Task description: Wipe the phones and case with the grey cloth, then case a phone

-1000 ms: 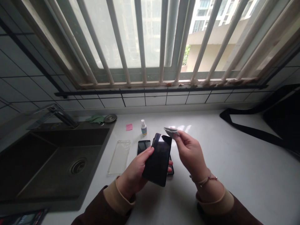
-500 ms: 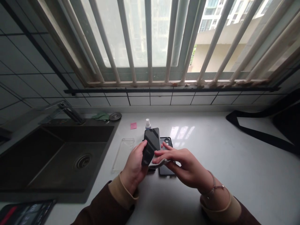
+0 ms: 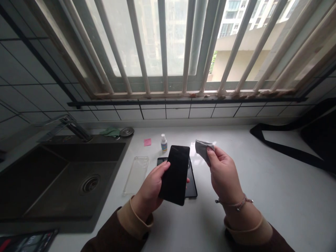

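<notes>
My left hand (image 3: 151, 185) is gripping a black phone (image 3: 175, 175), thumb lying along its left edge and fingertips showing past its right edge. The phone is sitting in my hand above the counter (image 3: 257, 196), its dark screen facing up toward me and its top end pointing toward the window (image 3: 173, 45). My right hand (image 3: 224, 171) is pinching a folded grey cloth (image 3: 203, 148) between thumb and fingers, and the cloth is hanging just right of the phone's top end, apart from it. A bracelet (image 3: 237, 204) is circling my right wrist.

Below the held phone, another phone (image 3: 161, 160) is lying on the counter, mostly hidden, with its top left corner showing. Beside it a dark flat thing (image 3: 193, 183) is peeking out on the right; I cannot tell whether it is a phone or a case. A clear case (image 3: 136, 175) is lying to the left, near my left hand. A small white-capped bottle (image 3: 164, 143) is standing upright beyond the phones, and a pink note (image 3: 147, 142) is lying left of it. Farther left, a tap (image 3: 76, 127) is standing behind the sink (image 3: 105, 189).
</notes>
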Motion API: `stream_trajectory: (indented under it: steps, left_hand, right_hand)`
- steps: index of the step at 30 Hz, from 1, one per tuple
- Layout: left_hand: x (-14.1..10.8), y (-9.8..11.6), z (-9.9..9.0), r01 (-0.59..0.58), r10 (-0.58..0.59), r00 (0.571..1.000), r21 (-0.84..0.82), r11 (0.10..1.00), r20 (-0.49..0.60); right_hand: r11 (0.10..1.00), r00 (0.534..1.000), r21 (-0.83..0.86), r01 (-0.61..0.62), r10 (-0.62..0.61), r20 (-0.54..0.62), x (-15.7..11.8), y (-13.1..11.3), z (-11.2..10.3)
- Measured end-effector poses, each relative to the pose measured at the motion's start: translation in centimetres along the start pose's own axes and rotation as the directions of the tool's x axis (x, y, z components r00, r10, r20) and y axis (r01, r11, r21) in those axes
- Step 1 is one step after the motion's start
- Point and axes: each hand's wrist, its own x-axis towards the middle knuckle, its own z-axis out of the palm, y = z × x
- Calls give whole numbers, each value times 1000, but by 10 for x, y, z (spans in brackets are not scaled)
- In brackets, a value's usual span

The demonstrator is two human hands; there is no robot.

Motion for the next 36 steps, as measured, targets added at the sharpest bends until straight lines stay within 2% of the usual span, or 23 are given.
stream_trajectory:
  steps: [2,4,7,11,13,16,20,23,24,25,26,27,29,30,31,33,34,36]
  left_hand:
    - [-2,-4,1,-10,8,998,32,999,65]
    - [-2,-6,1,-27,23,995,44,999,92]
    - [-1,-7,0,-51,49,996,34,998,73]
    - [7,-8,-4,-161,162,986,23,987,-36]
    - [12,-9,-7,-216,213,968,-8,976,-134]
    - [17,-10,-9,-176,153,966,-97,980,-207]
    - [16,-6,-9,-158,119,963,-149,976,-241]
    - [16,-1,-10,-134,88,960,-160,978,-264]
    - [15,0,-10,-126,81,960,-155,980,-267]
    - [15,0,-10,-117,76,962,-142,983,-263]
    - [14,1,-9,-105,72,966,-121,987,-250]
    - [12,1,-9,-97,73,971,-97,991,-226]
    - [6,1,-6,-86,77,985,-49,995,-155]
    - [3,2,-5,-85,82,990,-25,996,-112]
    - [-2,2,-3,-75,75,995,-1,997,-58]
    - [-10,3,0,-13,8,997,60,998,82]
    - [-13,4,1,38,-53,986,98,994,155]
    - [-17,4,3,129,-170,952,170,977,254]
  right_hand:
    - [986,994,-123,109,-107,23,-2,-2,1]
    - [926,957,-248,283,-255,140,-7,-5,3]
    - [788,835,-308,533,-433,340,-14,-7,6]
    - [704,693,-234,670,-481,537,-18,-6,7]
    - [704,622,-163,692,-465,631,-19,-6,7]
    - [733,529,-51,678,-439,726,-21,-11,8]
    - [811,474,64,582,-403,783,-25,-25,7]
    - [886,456,128,446,-348,819,-27,-34,4]
    - [918,471,147,368,-320,822,-28,-35,3]
    - [947,517,166,274,-290,805,-28,-35,1]
    - [966,593,190,177,-259,763,-27,-33,0]
    - [970,693,224,92,-224,685,-25,-31,-2]
    - [951,904,306,29,-155,398,-18,-24,-4]
    - [943,969,328,46,-123,216,-14,-20,-5]
    - [942,995,326,75,-94,44,-8,-17,-6]
    - [955,986,285,79,-33,-165,0,-13,-5]
    - [962,981,269,54,-2,-192,3,-12,-5]
    - [966,992,258,-25,56,-112,4,-12,-2]
